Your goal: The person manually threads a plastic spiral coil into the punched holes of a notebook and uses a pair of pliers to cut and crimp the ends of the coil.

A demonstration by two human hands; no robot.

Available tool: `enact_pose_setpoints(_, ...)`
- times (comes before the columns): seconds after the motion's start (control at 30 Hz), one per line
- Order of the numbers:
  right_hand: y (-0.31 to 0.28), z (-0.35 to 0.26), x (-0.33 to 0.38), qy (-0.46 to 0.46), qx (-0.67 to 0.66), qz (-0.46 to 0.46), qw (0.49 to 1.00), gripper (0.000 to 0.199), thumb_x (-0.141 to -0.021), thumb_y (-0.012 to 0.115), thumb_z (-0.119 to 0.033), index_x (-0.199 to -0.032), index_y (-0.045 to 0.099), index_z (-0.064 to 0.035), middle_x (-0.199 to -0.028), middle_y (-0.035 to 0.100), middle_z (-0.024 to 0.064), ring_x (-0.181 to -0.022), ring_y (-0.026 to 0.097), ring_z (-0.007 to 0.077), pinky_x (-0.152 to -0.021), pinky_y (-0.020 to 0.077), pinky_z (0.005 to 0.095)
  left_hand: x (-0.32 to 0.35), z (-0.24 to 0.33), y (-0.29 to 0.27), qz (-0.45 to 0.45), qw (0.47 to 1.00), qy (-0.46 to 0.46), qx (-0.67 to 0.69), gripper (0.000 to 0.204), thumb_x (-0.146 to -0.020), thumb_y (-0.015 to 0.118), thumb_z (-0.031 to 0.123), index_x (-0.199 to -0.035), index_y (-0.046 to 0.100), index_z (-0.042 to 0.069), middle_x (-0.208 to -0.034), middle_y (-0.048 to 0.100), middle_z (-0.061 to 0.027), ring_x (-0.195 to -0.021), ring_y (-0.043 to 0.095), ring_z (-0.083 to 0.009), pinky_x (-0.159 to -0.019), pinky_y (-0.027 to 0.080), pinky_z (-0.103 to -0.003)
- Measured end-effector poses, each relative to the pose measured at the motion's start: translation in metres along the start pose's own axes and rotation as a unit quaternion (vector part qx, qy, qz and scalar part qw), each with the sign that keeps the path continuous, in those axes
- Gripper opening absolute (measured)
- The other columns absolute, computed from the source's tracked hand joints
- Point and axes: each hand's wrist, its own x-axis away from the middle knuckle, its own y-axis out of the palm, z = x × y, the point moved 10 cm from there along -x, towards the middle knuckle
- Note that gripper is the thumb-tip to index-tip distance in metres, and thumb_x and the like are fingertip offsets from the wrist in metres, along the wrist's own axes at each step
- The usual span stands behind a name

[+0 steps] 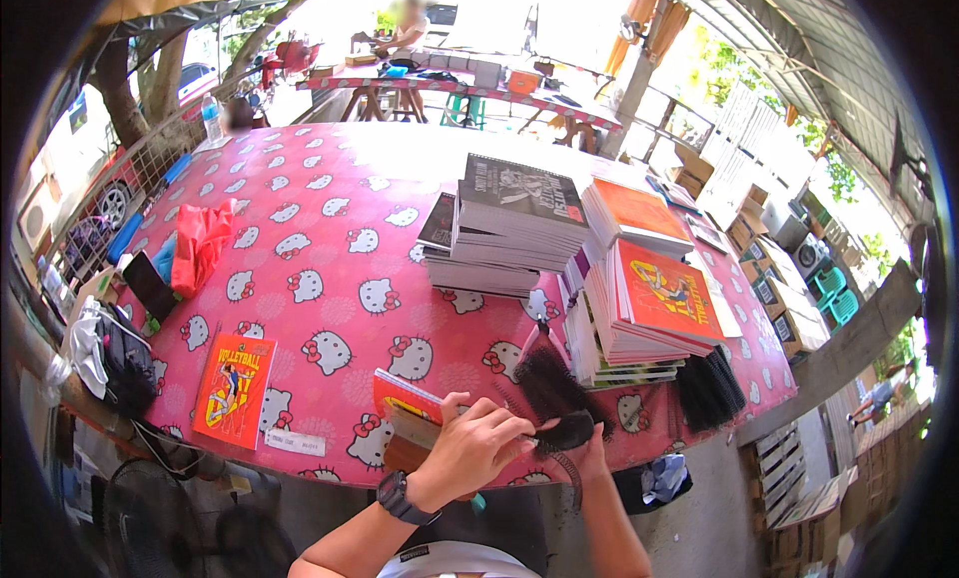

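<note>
The right hand [591, 456] has its grip closed around the near end of a bristly black bundle [552, 376], held at the front edge of the worktop [305, 323]. The left hand [478, 440] brings its fingertips together against that same end; whether its grip pinches a strand cannot be told. A dark watch [406, 497] circles the left wrist. Just beyond the left hand is an orange-edged notebook [408, 395], partly hidden. Beyond the bundle stand dark-covered notebooks [521, 206] and, to their right, orange-covered notebooks [664, 296], with a 2nd black bundle [710, 390] beside these. Farther left lie 1 orange booklet [235, 390], a white label [295, 442] and a red bag [202, 250].
</note>
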Motion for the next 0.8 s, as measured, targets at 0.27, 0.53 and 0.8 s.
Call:
enact_pose_setpoints(0.27, 0.020, 0.031, 0.020, -0.068, -0.226, -0.081, 0.968, 0.081, -0.078, 0.044, -0.072, -0.123, 0.050, -0.0047, -0.122, 0.054, 0.0180, -0.108, 0.053, 0.0344, -0.088, 0.0429, 0.0457, -0.002, -0.008, 0.000, -0.002, 0.999, -0.037, 0.020, 0.008, -0.081, 0.060, 0.012, -0.086, 0.062, 0.007, -0.082, 0.063, -0.0054, -0.080, 0.057, -0.0208, -0.073, 0.037, -0.032)
enact_pose_setpoints(0.53, 0.035, -0.007, -0.022, -0.096, 0.013, -0.015, 0.995, 0.077, -0.082, 0.041, -0.069, -0.122, 0.051, -0.0047, -0.125, 0.052, 0.0169, -0.118, 0.049, 0.0277, -0.096, 0.0402, 0.0438, 0.005, 0.004, 0.005, -0.027, 0.999, 0.009, -0.044, 0.013, -0.077, 0.068, 0.024, -0.088, 0.065, 0.018, -0.092, 0.063, 0.0047, -0.090, 0.056, -0.0130, -0.097, 0.019, -0.047)
enact_pose_setpoints(0.8, 0.033, -0.030, -0.023, -0.069, 0.198, 0.030, 0.977, 0.088, -0.072, 0.058, -0.070, -0.117, 0.052, 0.0053, -0.118, 0.057, 0.0180, -0.112, 0.054, 0.0258, -0.095, 0.0414, 0.0406, 0.008, -0.003, 0.008, -0.043, 0.997, -0.015, -0.062, 0.011, -0.080, 0.065, 0.029, -0.082, 0.065, 0.018, -0.085, 0.061, 0.0052, -0.089, 0.055, -0.0145, -0.102, 0.012, -0.051)
